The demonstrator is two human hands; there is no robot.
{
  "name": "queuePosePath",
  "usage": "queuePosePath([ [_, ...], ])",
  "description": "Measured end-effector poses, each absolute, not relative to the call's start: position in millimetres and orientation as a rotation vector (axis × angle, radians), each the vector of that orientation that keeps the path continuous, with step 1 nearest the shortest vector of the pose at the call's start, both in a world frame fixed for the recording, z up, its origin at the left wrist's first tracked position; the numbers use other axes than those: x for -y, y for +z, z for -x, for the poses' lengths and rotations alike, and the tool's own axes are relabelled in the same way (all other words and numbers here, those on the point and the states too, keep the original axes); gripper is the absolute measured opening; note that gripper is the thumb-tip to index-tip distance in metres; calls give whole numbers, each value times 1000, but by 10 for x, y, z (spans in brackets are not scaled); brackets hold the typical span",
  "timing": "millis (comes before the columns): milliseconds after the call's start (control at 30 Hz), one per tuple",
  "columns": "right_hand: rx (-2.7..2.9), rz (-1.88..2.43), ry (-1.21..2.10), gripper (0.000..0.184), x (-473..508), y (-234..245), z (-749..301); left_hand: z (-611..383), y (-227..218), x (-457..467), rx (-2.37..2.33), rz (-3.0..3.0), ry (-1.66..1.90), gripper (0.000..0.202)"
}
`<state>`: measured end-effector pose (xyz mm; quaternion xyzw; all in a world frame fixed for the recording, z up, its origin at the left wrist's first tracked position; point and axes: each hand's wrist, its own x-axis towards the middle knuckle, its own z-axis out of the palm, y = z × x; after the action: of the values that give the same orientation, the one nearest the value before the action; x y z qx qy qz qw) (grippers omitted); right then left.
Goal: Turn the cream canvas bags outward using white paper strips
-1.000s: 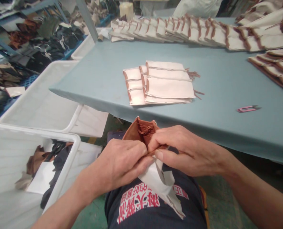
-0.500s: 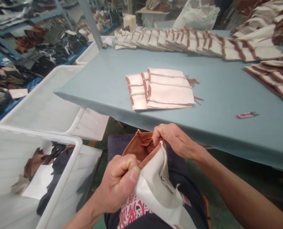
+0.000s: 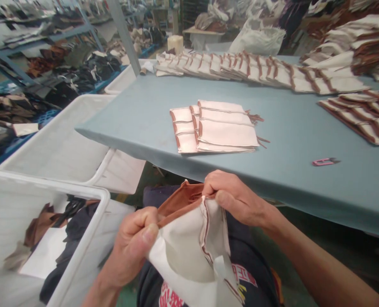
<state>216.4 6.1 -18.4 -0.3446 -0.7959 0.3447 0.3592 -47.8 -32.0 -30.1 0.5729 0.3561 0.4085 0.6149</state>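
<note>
The cream pouch [image 3: 192, 251] runs off the bottom edge. The fingertips of the left hand [image 3: 133, 245] are tucked behind its brown rim. Bin [image 3: 81, 192] contents are too jumbled to tell.

pouch [image 3: 189, 238]: matt cream cloth, brown lining; bin [image 3: 90, 230]: smooth white plastic.

Even, diffuse overhead light is cast across the blue table [image 3: 304, 128], with only a soft shadow seen beneath its near edge and no hard glare recorded on its surface. Shelving far left of the table is rendered dim and smeared, and straight lines there are bowed by wide-angle distortion. Slight motion blur is noted on the cloth pouch [image 3: 189, 238] just below the table's near edge.
</note>
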Motion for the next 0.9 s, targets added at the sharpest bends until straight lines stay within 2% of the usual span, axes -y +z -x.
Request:
queuePosePath([
  [133,2117,859,870,35,-47,-46,-2185,643,-147,159,-912,-1487,923,52],
  [200,2108,864,951,29,-48,79,-2233,700,-29,63,-912,-1702,868,49],
  [333,2040,815,1169,33,-98,379,-2378,694,205,-161,-798,-2121,771,38],
  [467,1979,821,1279,39,-160,572,-2481,529,348,-395,-729,-2279,642,32],
  [567,2013,869,1256,39,-174,598,-2493,328,433,-509,-639,-2301,592,38],
  [733,2012,878,1291,43,-156,554,-2450,-12,549,-508,-548,-2315,671,16],
  [900,1994,951,1302,41,-119,484,-2437,-139,544,-432,-485,-2341,759,12],
])
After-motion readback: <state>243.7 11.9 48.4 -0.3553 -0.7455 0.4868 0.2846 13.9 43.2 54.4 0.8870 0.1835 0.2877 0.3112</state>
